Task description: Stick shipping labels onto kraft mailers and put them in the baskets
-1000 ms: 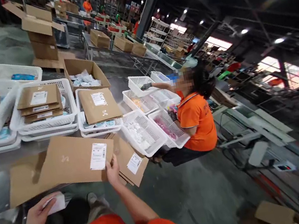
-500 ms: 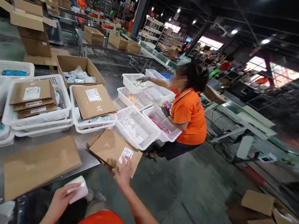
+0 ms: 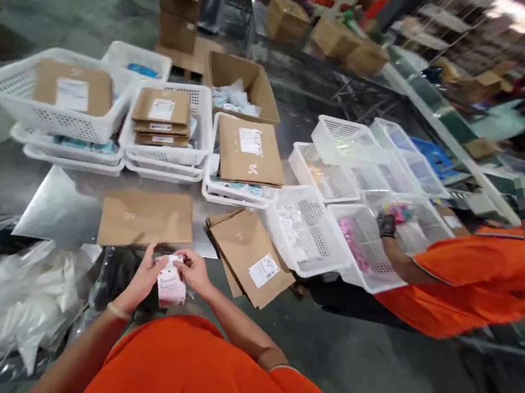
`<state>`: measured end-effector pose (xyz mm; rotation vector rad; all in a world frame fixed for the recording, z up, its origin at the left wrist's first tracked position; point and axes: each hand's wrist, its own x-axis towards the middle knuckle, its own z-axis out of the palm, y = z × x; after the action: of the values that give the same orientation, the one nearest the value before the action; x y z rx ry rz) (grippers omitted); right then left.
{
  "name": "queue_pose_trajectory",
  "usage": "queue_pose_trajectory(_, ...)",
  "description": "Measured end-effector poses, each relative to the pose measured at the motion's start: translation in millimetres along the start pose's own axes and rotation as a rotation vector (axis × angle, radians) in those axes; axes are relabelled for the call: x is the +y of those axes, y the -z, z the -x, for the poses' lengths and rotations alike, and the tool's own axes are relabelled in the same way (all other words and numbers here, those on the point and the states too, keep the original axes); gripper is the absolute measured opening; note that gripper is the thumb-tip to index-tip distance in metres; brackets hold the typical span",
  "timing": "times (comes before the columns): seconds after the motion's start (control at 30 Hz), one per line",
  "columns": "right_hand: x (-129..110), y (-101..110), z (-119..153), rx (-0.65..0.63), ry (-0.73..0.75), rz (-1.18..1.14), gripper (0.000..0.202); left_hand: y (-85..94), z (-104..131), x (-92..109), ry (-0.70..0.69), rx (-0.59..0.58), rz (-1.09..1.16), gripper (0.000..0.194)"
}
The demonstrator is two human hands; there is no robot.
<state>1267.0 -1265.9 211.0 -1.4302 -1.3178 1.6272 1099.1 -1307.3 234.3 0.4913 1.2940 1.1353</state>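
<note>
In front of my waist, a small pack of white and pink printed labels (image 3: 171, 287) is held between both hands. My left hand (image 3: 147, 274) grips its left edge, fingers closed. My right hand (image 3: 194, 271) pinches its upper right corner. Just beyond my hands, a flat brown cardboard piece (image 3: 144, 217) lies on the metal table. To the right of my right hand is a stack of flat brown cardboard mailers (image 3: 246, 247), the top one bearing a white label (image 3: 264, 271).
White baskets (image 3: 173, 151) holding labelled mailers line the table's far side, beside an open carton (image 3: 246, 77). More white baskets (image 3: 306, 229) stand to the right, where a co-worker's gloved hand (image 3: 387, 225) reaches in. Plastic bags (image 3: 26, 299) are heaped at left.
My right hand has left the labelled mailer stack and come over to the label pack in my left hand. The view has swung, and the co-worker appears farther right.
</note>
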Motion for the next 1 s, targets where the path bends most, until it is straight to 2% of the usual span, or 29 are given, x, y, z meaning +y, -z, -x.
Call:
queue_pose_trajectory(0.07, -2.5, -0.1, -8.4, -0.035, 0.022, 0.031, 0.026, -3.7, -1.4, 1.2, -0.043, -0.034, -0.041, 0.08)
queue_pose_trajectory(0.17, -0.2, 4.3, -16.6, -0.073, 0.047, 0.058, 0.031, -5.5, -9.6, 3.6, -0.017, -0.016, -0.098, 0.063)
queue_pose_trajectory(0.3, 6.7, 13.0, -25.3, -0.069, 0.1, 0.119, 0.029, -8.2, -23.8, 1.9, -0.016, 0.015, -0.185, 0.052)
queue_pose_trajectory(0.47, 18.7, 20.5, -34.8, 0.045, 0.312, 0.302, 0.028, -15.8, -39.7, 1.3, -0.055, 0.085, -0.299, 0.036)
queue_pose_trajectory(0.63, 30.9, 25.7, -46.8, 0.095, 0.508, 0.37, 0.03, -22.5, -57.1, -2.2, 0.037, 0.176, -0.351, 0.034)
queue_pose_trajectory(0.83, 30.1, 28.9, -68.3, 0.008, 0.532, 0.37, 0.034, -20.8, -75.5, -14.0, 0.105, 0.252, -0.235, 0.034)
queue_pose_trajectory(1.0, 23.6, 34.6, -75.0, -0.071, 0.502, 0.39, 0.031, -16.7, -84.6, -17.2, 0.107, 0.256, -0.144, 0.04)
